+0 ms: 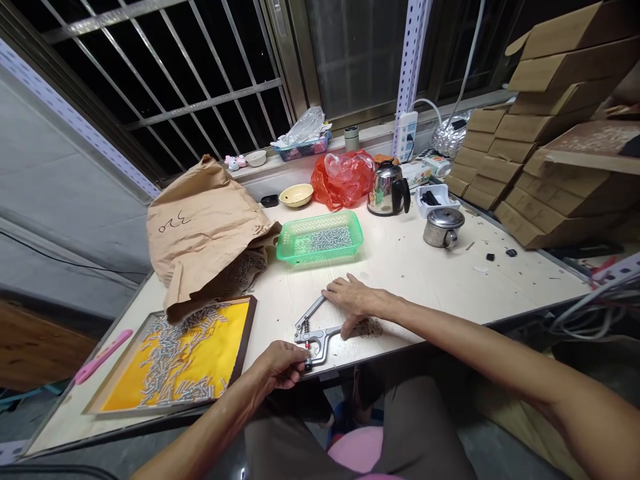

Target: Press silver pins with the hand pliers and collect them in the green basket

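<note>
A grey metal hand press (pixel 323 341) with a long lever and a C-shaped jaw lies near the front edge of the table. My right hand (pixel 353 300) grips its handles, with fingers over the raised lever and the thumb by the lower handle. At the jaw, my left hand (pixel 284 363) is closed in a pinch; any small piece between its fingertips is too small to make out. Left of that hand is a tray with a yellow bottom (pixel 235 327), strewn with small metal pins (pixel 167 357). Beyond the press stands a green basket (pixel 320 257) holding more small metal pieces.
An open paper bag (pixel 200 220) leans over the tray's back edge. A pink-handled tool (pixel 104 357) lies at far left. Toward the back are a yellow bowl (pixel 296 195), red plastic bag (pixel 340 180) and kettle (pixel 386 190). A lidded metal cup (pixel 443 228) and stacked cardboard boxes (pixel 550 133) stand right.
</note>
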Available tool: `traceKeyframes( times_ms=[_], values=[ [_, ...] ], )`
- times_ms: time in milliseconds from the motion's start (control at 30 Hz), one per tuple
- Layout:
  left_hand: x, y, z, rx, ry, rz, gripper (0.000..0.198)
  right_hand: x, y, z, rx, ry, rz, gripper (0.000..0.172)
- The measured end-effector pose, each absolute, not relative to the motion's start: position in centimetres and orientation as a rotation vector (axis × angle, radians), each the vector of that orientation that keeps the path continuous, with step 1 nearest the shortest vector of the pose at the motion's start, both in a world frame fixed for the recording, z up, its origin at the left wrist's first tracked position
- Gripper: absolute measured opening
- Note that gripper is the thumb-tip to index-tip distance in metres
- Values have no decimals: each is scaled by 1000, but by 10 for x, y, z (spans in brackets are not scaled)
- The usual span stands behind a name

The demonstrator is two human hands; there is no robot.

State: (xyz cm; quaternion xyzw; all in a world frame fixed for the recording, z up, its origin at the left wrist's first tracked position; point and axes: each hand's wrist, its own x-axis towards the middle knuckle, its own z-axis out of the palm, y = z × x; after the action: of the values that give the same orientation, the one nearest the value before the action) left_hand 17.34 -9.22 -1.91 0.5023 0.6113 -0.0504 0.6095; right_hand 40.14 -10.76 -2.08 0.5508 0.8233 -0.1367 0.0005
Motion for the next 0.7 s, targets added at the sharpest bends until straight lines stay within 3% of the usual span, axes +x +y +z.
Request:
traceKeyframes(
  times_ms=[300,433,567,700],
  values=[
    [166,-97,-23,1242,1476,-168,31,395,-122,-24,1729,2568,-306,55],
    [165,-108,-16,1945,1531,-82,34,394,-128,-24,1770,2584,-309,47],
    [184,-111,-20,2582,1203,128,22,393,-133,-24,1805,2588,-316,43],
    [210,-96,-37,2776,886,130,48,394,-135,-30,1813,2613,-327,46]
  ],
)
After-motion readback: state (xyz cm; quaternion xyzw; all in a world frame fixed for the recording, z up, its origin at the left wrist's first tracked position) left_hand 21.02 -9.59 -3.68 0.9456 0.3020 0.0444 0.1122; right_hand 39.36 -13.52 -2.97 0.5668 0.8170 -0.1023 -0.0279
